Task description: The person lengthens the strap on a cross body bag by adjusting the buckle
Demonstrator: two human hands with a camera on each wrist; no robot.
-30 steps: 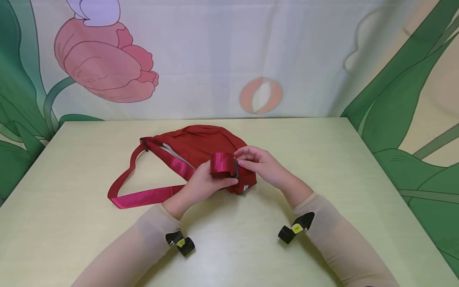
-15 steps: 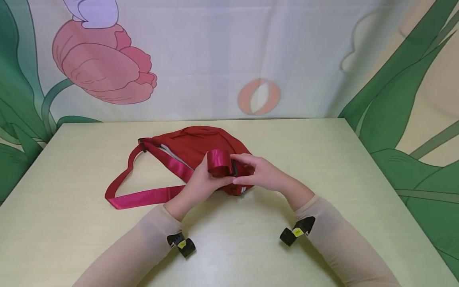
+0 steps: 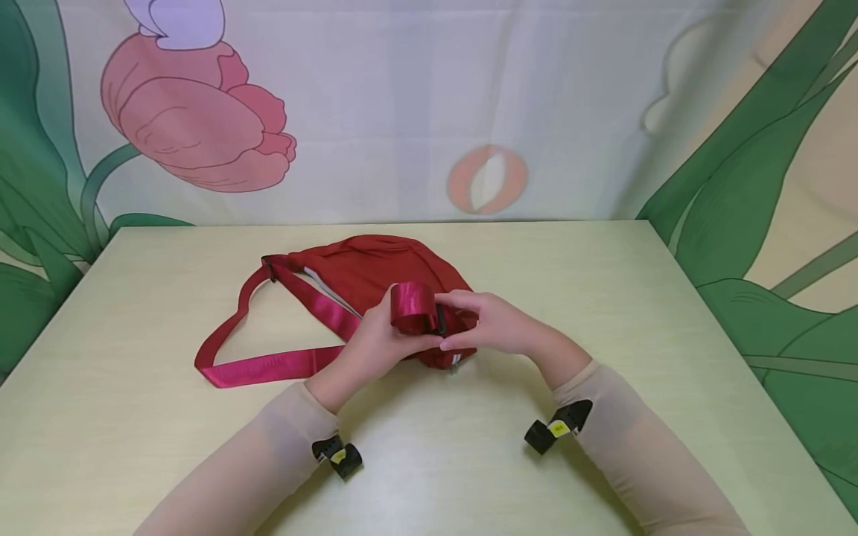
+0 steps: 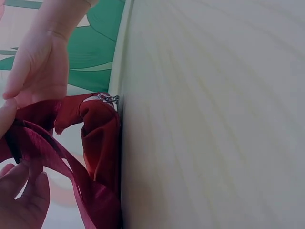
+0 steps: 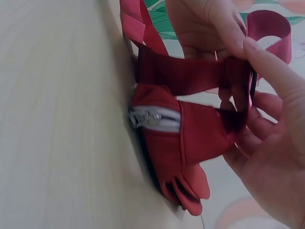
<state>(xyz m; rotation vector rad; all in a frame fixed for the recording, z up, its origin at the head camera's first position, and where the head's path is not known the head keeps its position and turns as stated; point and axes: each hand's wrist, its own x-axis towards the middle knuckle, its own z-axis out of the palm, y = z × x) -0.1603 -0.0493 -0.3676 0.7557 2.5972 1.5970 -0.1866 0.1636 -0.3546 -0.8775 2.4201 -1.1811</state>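
A red waist bag [image 3: 385, 268] lies on the table with its satiny magenta strap [image 3: 275, 366]. Near the bag's right end, part of the strap is raised in a loop [image 3: 412, 307] beside a black slider buckle [image 3: 440, 320]. My left hand [image 3: 375, 339] grips the strap just left of that buckle. From the other side, my right hand [image 3: 499, 324] holds the buckle between thumb and fingers, as the right wrist view also shows. The two thumbs nearly meet. In that view, the bag's grey zipper [image 5: 159, 119] faces the camera. Some fingertips are hidden behind the strap.
The pale wooden table [image 3: 429, 461] extends around the bag. Behind it hangs a printed curtain [image 3: 375, 112] with flowers and leaves. A second black slider [image 3: 269, 266] sits at the bag's left end, where the strap spreads out on the table.
My right hand has come in from the buckle's upper right, with its thumb now lower and fingers around it. Both hands have barely moved in the last half second.
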